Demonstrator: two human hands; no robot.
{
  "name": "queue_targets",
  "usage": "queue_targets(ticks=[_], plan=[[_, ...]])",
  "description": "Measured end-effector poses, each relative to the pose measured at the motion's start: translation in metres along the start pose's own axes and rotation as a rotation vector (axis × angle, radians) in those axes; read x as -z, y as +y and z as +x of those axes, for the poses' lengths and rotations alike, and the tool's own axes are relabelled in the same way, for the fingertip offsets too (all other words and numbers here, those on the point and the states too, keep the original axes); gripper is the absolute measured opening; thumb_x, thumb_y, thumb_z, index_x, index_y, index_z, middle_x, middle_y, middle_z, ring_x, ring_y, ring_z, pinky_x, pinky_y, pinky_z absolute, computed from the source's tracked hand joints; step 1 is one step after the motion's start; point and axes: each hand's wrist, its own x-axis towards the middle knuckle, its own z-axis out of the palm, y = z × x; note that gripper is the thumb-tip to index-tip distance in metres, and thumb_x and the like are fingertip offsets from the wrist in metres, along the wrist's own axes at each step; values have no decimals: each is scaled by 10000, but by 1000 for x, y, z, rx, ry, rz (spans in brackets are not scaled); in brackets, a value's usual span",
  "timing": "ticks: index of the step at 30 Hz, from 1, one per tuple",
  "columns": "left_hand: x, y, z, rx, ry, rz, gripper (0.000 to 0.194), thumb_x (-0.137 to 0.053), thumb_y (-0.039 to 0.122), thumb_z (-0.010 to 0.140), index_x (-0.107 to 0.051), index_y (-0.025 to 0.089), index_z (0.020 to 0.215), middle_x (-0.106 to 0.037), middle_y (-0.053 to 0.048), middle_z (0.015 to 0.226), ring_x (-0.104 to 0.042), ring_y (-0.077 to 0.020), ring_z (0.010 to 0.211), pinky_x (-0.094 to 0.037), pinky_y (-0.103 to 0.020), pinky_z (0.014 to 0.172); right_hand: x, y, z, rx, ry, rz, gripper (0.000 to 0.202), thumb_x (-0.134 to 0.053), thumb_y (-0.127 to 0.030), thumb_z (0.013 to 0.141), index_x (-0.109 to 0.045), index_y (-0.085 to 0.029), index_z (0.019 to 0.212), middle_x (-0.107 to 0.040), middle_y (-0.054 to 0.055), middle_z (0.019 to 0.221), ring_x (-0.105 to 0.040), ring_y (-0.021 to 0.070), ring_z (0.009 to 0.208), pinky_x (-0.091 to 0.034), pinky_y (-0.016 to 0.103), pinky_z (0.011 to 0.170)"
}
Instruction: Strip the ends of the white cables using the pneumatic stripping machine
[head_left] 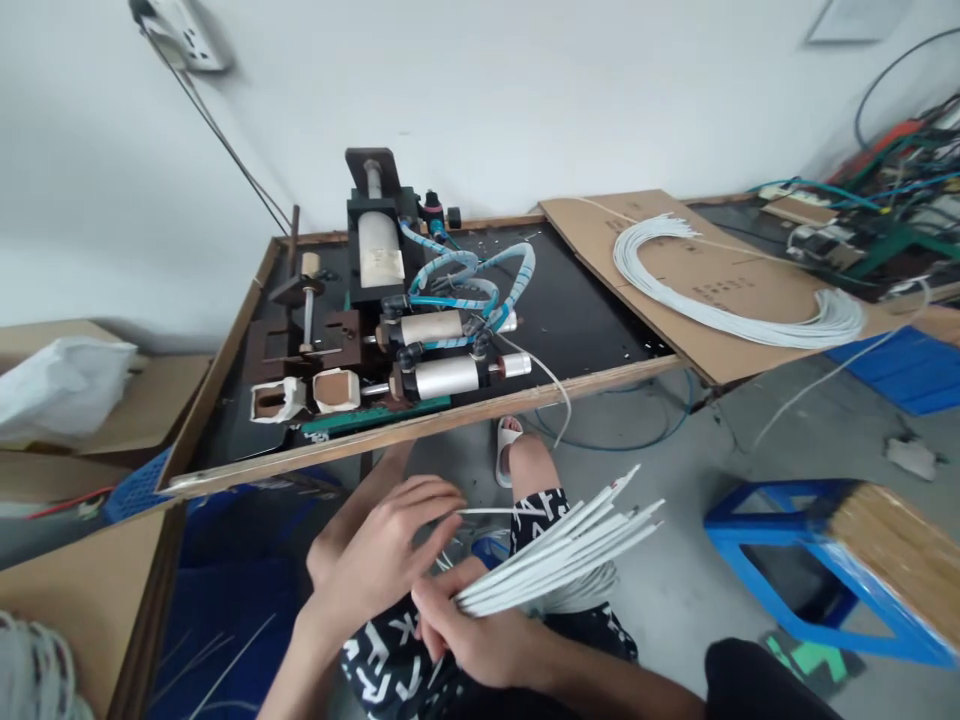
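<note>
My right hand (480,630) is closed round a bundle of white wires (555,560), whose cut ends fan out to the upper right above my lap. Just to the left and above it, my left hand (397,530) has its thumb and fingertips round one end of a single white wire (495,511), which runs right towards the bundle. More of the white wires hang in loops behind the bundle, over my knee.
Ahead is a black wood-edged bench (592,310) with a pneumatic fixture (442,376). A coil of white wires (705,312) lies on cardboard (720,270) at the right. Lower right stands a blue stool (795,575); more wire coils (34,670) lie at lower left.
</note>
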Motion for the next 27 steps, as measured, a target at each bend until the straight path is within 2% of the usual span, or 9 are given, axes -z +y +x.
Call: queue_targets(ticks=[3,5,7,9,12,15,19,23,27], plan=[[-1,7,13,52,-14,29,287,-565,344,998,-720,221,1207,-720,-98,1257,-610,-308,1229,-474,-504,1064,-1,-2,0,-23,-64,-36,633,-435,-525,1026,-464,-237,464,-474,-28,483,-446,122,473,-393,282,556],[-2,15,16,61,23,-100,296,-536,352,1019,-706,213,1217,-718,-102,1242,-623,-285,1188,-482,-463,1044,-2,-6,1,-21,-117,-42,614,-434,-434,1031,-432,-242,447,-458,-34,477,-442,119,473,-399,292,582],[-1,25,16,35,-14,-315,304,-499,372,1037,-726,197,1135,-741,-97,1114,-663,-246,1042,-523,-375,935,-1,-10,2,-13,-161,-46,591,-435,-344,1014,-395,-249,432,-439,-37,471,-432,119,473,-390,300,588],[1,35,16,13,-95,-495,367,-481,409,1039,-733,167,925,-715,-68,864,-637,-192,791,-517,-293,736,0,-13,3,-8,-188,-43,567,-457,-316,985,-382,-254,426,-433,-37,467,-419,119,462,-375,303,569],[0,42,17,60,-128,-597,456,-521,424,1016,-590,159,650,-502,12,601,-416,-115,565,-365,-243,540,1,-14,4,-17,-195,-19,584,-489,-433,973,-396,-255,425,-415,-37,437,-383,110,417,-341,295,497],[-4,42,17,146,-10,-645,456,-569,397,993,-537,160,604,-416,37,553,-324,-95,536,-306,-231,506,-1,-6,6,-35,-152,50,611,-472,-670,943,-464,-246,502,-381,-53,405,-358,103,374,-316,274,431],[-9,41,13,283,190,-685,424,-636,454,939,-625,156,637,-543,6,548,-433,-99,472,-342,-213,435,-6,10,5,-11,16,178,612,-463,-833,863,-490,-236,728,-368,-102,424,-351,89,370,-334,237,426],[-14,43,10,463,247,-843,444,-651,572,891,-707,150,764,-670,-39,594,-432,-86,302,-246,-198,269,-10,24,0,38,124,264,598,-483,-811,878,-496,-221,784,-334,-125,441,-293,67,368,-275,214,406],[-16,43,9,450,306,-840,469,-657,545,904,-708,125,700,-654,-34,571,-382,-45,302,-234,-164,270,-15,33,-3,79,190,310,560,-488,-753,924,-469,-226,735,-325,-118,463,-278,59,382,-224,197,389]])
